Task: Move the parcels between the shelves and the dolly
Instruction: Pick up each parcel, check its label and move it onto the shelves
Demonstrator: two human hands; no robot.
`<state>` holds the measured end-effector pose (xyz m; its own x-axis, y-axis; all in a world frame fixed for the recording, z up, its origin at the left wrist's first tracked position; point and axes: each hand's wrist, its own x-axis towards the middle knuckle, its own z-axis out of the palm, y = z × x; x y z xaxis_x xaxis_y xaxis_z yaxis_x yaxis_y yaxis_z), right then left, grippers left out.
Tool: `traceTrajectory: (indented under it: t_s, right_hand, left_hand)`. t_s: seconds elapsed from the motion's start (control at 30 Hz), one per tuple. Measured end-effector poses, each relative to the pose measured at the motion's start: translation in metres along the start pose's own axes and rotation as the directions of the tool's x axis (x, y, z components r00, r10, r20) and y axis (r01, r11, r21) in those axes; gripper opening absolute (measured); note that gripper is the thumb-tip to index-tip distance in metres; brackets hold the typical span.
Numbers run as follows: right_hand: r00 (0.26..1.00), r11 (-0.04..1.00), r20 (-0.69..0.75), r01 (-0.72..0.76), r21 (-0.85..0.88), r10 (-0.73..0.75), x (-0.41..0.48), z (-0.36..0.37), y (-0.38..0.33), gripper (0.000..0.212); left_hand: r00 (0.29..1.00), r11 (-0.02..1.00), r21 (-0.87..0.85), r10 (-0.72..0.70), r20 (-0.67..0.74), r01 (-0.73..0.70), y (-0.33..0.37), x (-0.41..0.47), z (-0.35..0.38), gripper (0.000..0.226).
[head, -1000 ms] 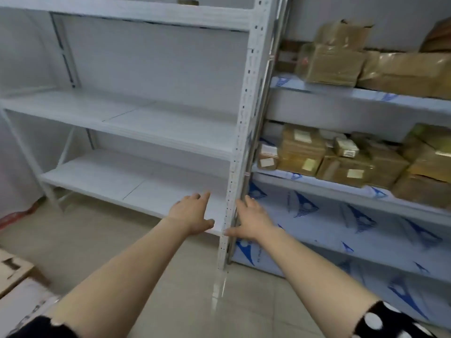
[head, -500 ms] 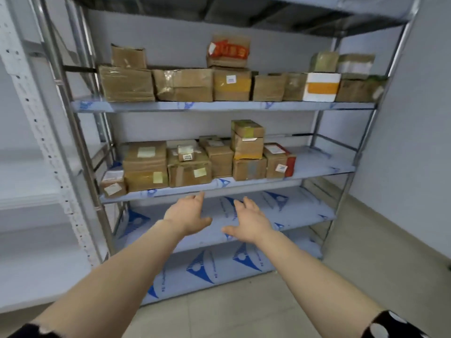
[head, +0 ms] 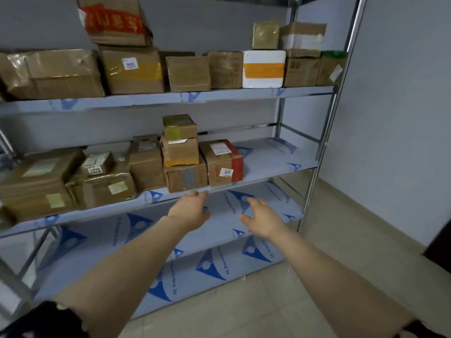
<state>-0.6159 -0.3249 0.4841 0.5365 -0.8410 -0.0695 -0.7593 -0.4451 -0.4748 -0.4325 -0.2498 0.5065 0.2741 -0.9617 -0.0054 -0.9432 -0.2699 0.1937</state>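
View has swung right off the bare white shelving and closed in on the steel rack [head: 324,132]; half a second ago the whole rack fitted in frame, now the middle shelf [head: 271,157] sits right in front; both arms have stayed stretched toward it.

Left hand [head: 190,212]: spread, fingers relaxed, holding nothing; fingertips at the front lip of the middle shelf, just under the three-box stack [head: 181,154].

Right hand [head: 264,222]: also spread and empty, thumb out; it hangs over the lower shelf [head: 102,240], below and slightly right of the 3011 parcel [head: 223,162]; no contact that I can see.

Parcels: all on the rack; one row on the upper shelf [head: 219,93], white foam box [head: 264,69] toward its right; middle shelf loaded left to centre, right end bare; lower shelves carry none in view. Dolly not in view.

Read: approach done, no grasp yet; looks like a pick off the middle shelf; hands bracket the stack and the 3011 parcel, cannot say which is the target.

Risk: stack is three high and loose; pulling the bottom box would likely tip the upper two; the 3011 parcel stands at the row's end, a cleaner two-hand grab.
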Motion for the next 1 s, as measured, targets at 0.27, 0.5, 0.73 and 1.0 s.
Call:
traceTrajectory:
  t_s: [0.27,0.5,0.73,1.0]
  right_hand:
    - [0.997,0.997,-0.002,0.078,0.013,-0.078,0.126,-0.022,0.036,0.050]
    - [0.987,0.987,0.020,0.161,-0.002,-0.161,0.251,-0.039,0.044,0.040]
    - [0.985,0.981,0.086,0.140,0.136,-0.153,0.334,-0.040,0.056,0.041]
    - [0.985,0.936,0.118,0.077,0.344,-0.124,0.370,-0.043,0.074,0.043]
  left_hand:
    - [0.998,0.998,0.017,-0.053,-0.042,0.054,0.007,0.136,0.025,0.060]
    - [0.976,0.976,-0.088,-0.207,-0.065,0.201,0.004,0.252,0.048,0.049]
    - [0.908,0.895,-0.173,-0.419,-0.004,0.412,0.007,0.305,0.058,0.090]
    - [0.783,0.735,-0.414,-0.617,-0.082,0.536,0.028,0.333,0.054,0.076]
